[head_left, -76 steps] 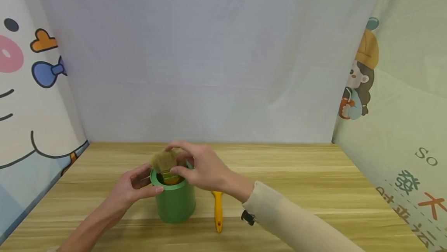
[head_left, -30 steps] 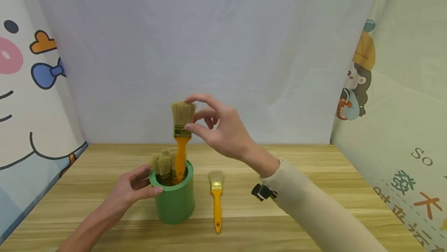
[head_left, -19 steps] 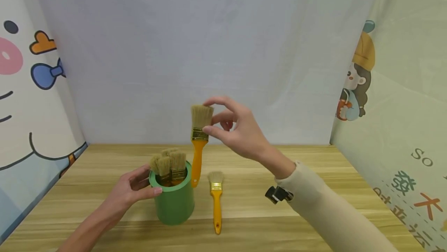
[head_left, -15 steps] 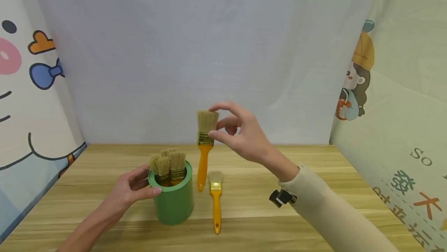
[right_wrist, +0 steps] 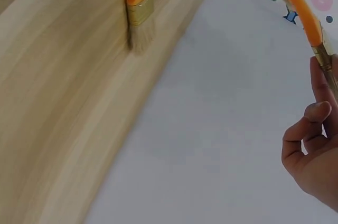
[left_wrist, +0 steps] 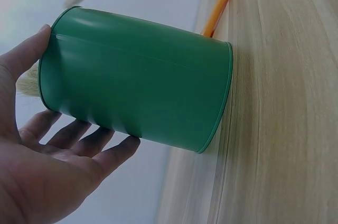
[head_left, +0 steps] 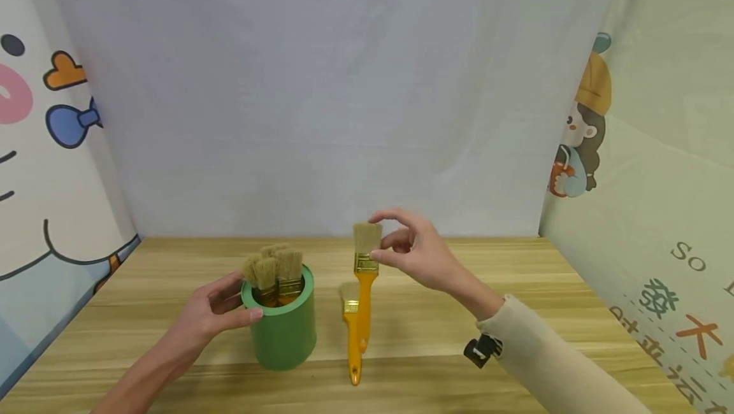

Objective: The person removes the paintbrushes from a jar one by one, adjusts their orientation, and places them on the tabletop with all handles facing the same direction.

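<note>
My right hand (head_left: 421, 255) pinches a paintbrush (head_left: 364, 302) near its metal ferrule, bristles up and orange handle hanging down. The right wrist view shows that paintbrush (right_wrist: 301, 7) between thumb and fingers. A second paintbrush (head_left: 354, 344) lies on the table just left of the held one, partly overlapped by it. My left hand (head_left: 209, 312) holds the green can (head_left: 285, 337) from its left side, thumb by the rim. In the left wrist view the fingers (left_wrist: 113, 155) lie along the wall of the can (left_wrist: 137, 81). Several paintbrushes (head_left: 289, 265) stand bristles-up inside it.
The wooden table (head_left: 487, 350) stretches right of the brushes. A plain pale curtain (head_left: 344, 95) hangs behind its far edge. Printed cloths with cartoon figures hang at the left and right (head_left: 659, 146).
My right hand has drawn the paintbrush up out of the can, carried it right and lowered it beside the one lying on the table. The left hand stays at the can.
</note>
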A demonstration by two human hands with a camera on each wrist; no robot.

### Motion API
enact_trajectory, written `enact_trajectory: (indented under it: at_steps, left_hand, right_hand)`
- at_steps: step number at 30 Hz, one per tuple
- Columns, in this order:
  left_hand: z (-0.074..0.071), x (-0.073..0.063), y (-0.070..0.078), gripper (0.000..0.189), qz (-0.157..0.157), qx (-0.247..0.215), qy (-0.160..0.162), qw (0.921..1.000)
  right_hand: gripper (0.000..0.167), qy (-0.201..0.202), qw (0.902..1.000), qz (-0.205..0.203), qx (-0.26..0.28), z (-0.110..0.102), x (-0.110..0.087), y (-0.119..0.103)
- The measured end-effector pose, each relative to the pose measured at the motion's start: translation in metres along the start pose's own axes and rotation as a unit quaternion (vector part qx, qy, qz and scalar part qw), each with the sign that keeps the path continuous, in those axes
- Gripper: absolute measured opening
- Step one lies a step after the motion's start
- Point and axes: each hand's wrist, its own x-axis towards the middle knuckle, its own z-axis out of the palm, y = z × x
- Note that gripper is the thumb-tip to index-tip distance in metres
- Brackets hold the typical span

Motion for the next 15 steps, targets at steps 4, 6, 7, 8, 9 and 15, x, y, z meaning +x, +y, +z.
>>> enact_trajectory:
  at_steps: [4,6,7,8,9,15]
  left_hand:
    - [0.0,0.0,-0.001,0.088,0.001,0.002,0.004,1.0]
    - [0.0,0.0,-0.001,0.087,0.001,0.004,0.007,1.0]
    - [0.001,-0.001,-0.002,0.087,0.002,0.005,0.007,1.0]
    - [0.001,-0.001,-0.002,0.087,0.003,0.006,0.007,1.0]
    - [0.001,-0.001,-0.002,0.087,0.002,0.006,0.008,0.9999]
    - [0.001,0.0,-0.001,0.087,0.001,0.007,0.007,0.9999]
  right_hand:
    - [0.045,-0.012,0.9994,0.031,0.012,-0.002,-0.01,0.015]
    - [0.045,-0.016,0.9987,0.045,0.015,-0.003,-0.014,0.023]
    - [0.045,-0.019,0.9983,0.053,0.016,-0.003,-0.015,0.027]
    - [0.046,-0.022,0.9978,0.06,0.016,-0.003,-0.017,0.031]
    - [0.046,-0.024,0.9973,0.068,0.014,-0.003,-0.019,0.035]
    - [0.05,-0.034,0.9927,0.115,0.009,-0.003,-0.027,0.053]
